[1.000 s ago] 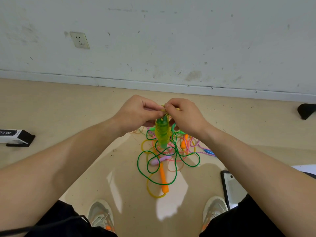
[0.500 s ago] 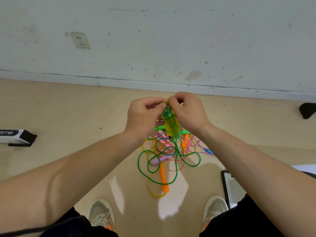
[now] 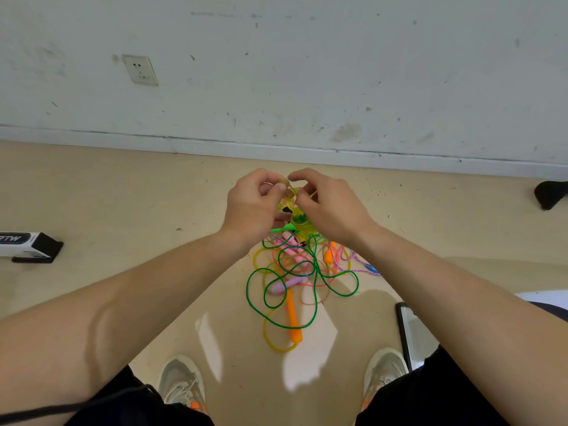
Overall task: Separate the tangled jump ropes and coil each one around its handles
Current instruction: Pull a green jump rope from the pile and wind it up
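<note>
Since a second ago, the wound handles of the yellow jump rope (image 3: 299, 221) have swung up from hanging straight below the hands and now sit tipped end-on between them, largely hidden. Both hands hold it in the air above the floor (image 3: 123, 210). The left hand (image 3: 255, 207) pinches a loop of its yellow cord (image 3: 284, 182) between thumb and forefinger. The right hand (image 3: 333, 207) pinches the cord just beside that, with its fingers curled. What shows of the handles is translucent yellow-green with a dark spot on the near end.

Below them, one tangled pile lies on the floor ahead of two shoes (image 3: 181, 382). It holds two orange handles, a long one (image 3: 293, 318) and a short one (image 3: 328, 256). There are also two pink handles (image 3: 284, 285), one green handle (image 3: 280, 230) and one blue handle tip (image 3: 372, 269). A single green rope (image 3: 249, 298) loops widest over the heap. A yellow loop (image 3: 272, 344) lies nearest the person, touching the long orange handle's end. A braided pink-purple cord (image 3: 353, 258) runs to the blue tip. I cannot tell how many ropes there are in all.
</note>
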`<state>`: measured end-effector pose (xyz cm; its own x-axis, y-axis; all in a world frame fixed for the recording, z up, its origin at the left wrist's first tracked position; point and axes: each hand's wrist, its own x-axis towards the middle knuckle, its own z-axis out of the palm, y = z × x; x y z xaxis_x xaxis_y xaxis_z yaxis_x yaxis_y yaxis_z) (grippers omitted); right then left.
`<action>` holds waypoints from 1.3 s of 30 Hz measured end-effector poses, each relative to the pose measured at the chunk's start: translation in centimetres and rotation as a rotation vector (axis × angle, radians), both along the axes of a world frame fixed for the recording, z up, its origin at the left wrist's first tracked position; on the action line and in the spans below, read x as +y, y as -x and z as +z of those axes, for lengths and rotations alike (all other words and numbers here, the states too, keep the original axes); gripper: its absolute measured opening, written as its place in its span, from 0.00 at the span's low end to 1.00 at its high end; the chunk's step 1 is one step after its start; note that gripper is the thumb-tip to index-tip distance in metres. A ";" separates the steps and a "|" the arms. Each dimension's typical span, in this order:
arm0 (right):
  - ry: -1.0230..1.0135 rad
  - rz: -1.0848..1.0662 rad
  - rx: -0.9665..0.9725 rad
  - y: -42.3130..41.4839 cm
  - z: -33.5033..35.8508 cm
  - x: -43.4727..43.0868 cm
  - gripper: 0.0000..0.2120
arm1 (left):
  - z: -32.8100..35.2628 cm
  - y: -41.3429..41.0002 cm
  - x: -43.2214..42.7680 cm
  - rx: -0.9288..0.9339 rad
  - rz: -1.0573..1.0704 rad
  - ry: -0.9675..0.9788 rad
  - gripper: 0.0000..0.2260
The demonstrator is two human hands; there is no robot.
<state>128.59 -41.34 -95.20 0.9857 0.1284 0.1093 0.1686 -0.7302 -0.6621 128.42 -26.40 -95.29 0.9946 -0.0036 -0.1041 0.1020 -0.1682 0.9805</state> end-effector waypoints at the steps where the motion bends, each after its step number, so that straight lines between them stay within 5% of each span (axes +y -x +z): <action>1: 0.045 0.046 -0.022 0.0 -0.1 0.0 0.15 | 0.0 -0.2 0.1 0.015 0.009 0.000 0.05; 5: 0.243 0.139 -0.110 0.2 -0.8 0.1 0.14 | 0.0 -0.8 0.5 0.058 0.032 -0.032 0.05; 11: 0.410 0.137 -0.078 0.3 -1.9 -0.1 0.15 | -0.4 -1.6 1.4 -0.118 -0.005 -0.248 0.04; 22: 0.382 0.100 -0.084 0.7 -2.5 0.5 0.17 | -0.7 -1.6 1.5 -0.027 -0.063 -0.190 0.04; 29: 0.363 0.130 0.032 0.8 -3.0 0.3 0.13 | -0.7 -1.6 1.4 -0.098 -0.162 -0.414 0.13; 39: 0.414 0.110 0.108 1.2 -2.7 0.8 0.14 | 0.2 -1.6 1.7 -0.089 -0.206 -0.458 0.16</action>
<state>127.36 -40.52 -97.88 0.9665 0.2449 -0.0766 0.2063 -0.9190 -0.3359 130.02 -24.67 -95.10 0.9831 -0.1745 -0.0559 -0.0591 -0.5908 0.8046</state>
